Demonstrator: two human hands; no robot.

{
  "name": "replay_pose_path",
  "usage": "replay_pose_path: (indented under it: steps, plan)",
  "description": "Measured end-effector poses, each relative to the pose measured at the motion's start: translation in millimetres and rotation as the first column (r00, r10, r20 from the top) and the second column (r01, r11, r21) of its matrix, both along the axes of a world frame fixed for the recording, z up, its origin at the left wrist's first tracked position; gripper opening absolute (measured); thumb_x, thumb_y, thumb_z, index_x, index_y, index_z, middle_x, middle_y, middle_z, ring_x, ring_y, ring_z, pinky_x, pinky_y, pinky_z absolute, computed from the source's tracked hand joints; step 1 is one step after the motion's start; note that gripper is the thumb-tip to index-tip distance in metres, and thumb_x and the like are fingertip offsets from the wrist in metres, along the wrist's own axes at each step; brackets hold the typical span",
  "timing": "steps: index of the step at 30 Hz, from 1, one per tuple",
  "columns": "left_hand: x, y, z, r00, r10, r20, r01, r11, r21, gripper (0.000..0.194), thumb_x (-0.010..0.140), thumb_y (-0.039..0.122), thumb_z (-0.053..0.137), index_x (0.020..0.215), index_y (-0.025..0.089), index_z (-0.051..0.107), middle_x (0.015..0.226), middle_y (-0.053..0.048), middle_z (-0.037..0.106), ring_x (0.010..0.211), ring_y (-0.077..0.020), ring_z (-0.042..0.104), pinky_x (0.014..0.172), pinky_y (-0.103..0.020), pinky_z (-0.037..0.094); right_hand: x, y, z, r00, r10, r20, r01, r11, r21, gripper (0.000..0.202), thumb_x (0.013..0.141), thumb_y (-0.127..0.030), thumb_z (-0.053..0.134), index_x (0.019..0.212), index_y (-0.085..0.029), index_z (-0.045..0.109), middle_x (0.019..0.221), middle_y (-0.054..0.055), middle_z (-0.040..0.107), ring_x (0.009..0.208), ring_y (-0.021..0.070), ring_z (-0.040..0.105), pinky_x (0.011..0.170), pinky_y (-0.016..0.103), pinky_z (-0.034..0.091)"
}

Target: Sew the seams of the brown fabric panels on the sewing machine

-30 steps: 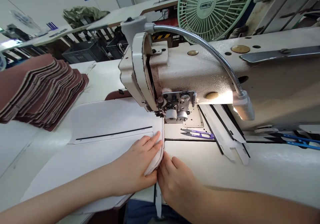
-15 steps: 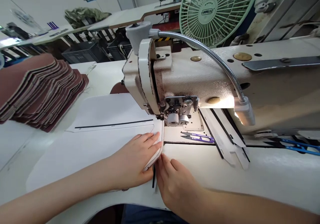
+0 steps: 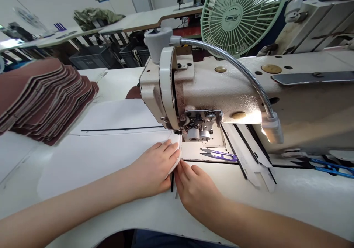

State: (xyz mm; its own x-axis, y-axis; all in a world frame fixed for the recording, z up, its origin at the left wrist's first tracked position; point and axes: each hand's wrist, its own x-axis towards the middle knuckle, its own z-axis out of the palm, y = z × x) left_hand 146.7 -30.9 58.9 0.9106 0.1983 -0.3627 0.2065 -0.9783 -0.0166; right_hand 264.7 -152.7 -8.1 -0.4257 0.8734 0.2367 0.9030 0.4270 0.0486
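Observation:
A large white panel (image 3: 110, 155) lies flat left of the sewing machine (image 3: 166, 89), its right edge running under the presser area. A thin black strip (image 3: 118, 128) crosses the panel. My left hand (image 3: 155, 168) rests on the panel near its rounded corner, fingers spread a little. Just right of that corner, my right hand (image 3: 193, 185) pinches the panel's edge between thumb and fingers. Below the corner, a short black strip end (image 3: 172, 181) shows between the hands.
Brown cut pieces (image 3: 47, 96) are stacked at the left. Purple thread snips (image 3: 218, 154) lie on the machine bed, with white strips (image 3: 246, 152) beside them. Blue-handled scissors (image 3: 329, 165) are at the right. A green fan (image 3: 235, 17) stands behind the machine.
The white panel has moved away from me and turned slightly, its corner now closer to the needle area. Both hands have moved slightly forward with it.

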Motion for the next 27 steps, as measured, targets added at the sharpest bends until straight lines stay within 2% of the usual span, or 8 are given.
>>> replay_pose_path:
  steps: [5,10,15,21,24,27]
  plan:
    - [9.5,5.6,2.9,1.000,-0.004,-0.008,0.004,1.000,0.027,0.050,0.076,0.023,0.053,0.123,0.007,0.055,0.128,-0.015,0.054,0.125,-0.0336,0.043,0.104,-0.041,0.037,6.8,7.9,-0.4,0.999,-0.014,0.038,0.014,1.000,-0.017,0.030,0.080,-0.002,0.046,0.102,-0.001,0.067,0.105,0.022,0.068,0.097,0.0264,0.058,0.065,0.035,0.048]
    - [16.9,11.8,3.8,1.000,0.003,0.011,-0.003,1.000,0.024,0.039,0.074,0.018,0.054,0.112,0.009,0.058,0.116,-0.015,0.057,0.111,-0.0307,0.051,0.093,-0.040,0.044,13.5,13.9,-4.8,0.996,-0.047,0.072,0.045,0.999,0.030,0.034,0.084,-0.005,0.045,0.111,-0.004,0.065,0.115,0.019,0.067,0.106,0.0258,0.058,0.065,0.033,0.050]
    - [20.6,17.7,5.4,0.999,0.026,0.036,-0.028,0.998,0.050,0.031,0.071,0.013,0.053,0.102,0.011,0.058,0.105,-0.014,0.057,0.100,-0.0287,0.054,0.085,-0.039,0.046,20.0,20.7,-17.3,0.998,-0.062,0.030,0.058,0.991,0.118,0.038,0.088,-0.004,0.040,0.118,-0.003,0.062,0.121,0.017,0.065,0.115,0.0259,0.055,0.072,0.035,0.050]
    - [26.8,21.8,5.7,0.999,0.052,0.012,-0.052,0.995,0.088,0.021,0.073,0.012,0.052,0.093,0.013,0.057,0.097,-0.012,0.057,0.095,-0.0277,0.055,0.081,-0.039,0.046,23.7,26.3,-24.7,0.995,-0.092,-0.036,0.094,0.993,0.070,0.038,0.090,-0.007,0.043,0.124,-0.002,0.059,0.126,0.020,0.061,0.120,0.0277,0.051,0.077,0.038,0.049]
    - [27.6,21.5,5.3,0.997,0.071,-0.018,-0.069,0.993,0.101,0.024,0.074,0.011,0.051,0.097,0.013,0.057,0.098,-0.012,0.058,0.096,-0.0269,0.055,0.082,-0.038,0.045,25.4,27.4,-25.2,0.992,-0.112,-0.049,0.114,0.993,0.039,0.040,0.089,-0.006,0.042,0.126,-0.002,0.057,0.129,0.021,0.058,0.121,0.0280,0.051,0.080,0.040,0.049]
    - [22.9,16.5,7.0,0.999,0.050,0.003,-0.050,0.990,0.131,0.041,0.072,0.010,0.055,0.113,0.012,0.055,0.111,-0.014,0.057,0.106,-0.0301,0.052,0.086,-0.041,0.044,25.8,27.0,-23.1,0.992,-0.118,-0.039,0.120,0.992,0.040,0.042,0.089,-0.004,0.040,0.127,0.000,0.055,0.130,0.021,0.058,0.122,0.0281,0.050,0.081,0.041,0.050]
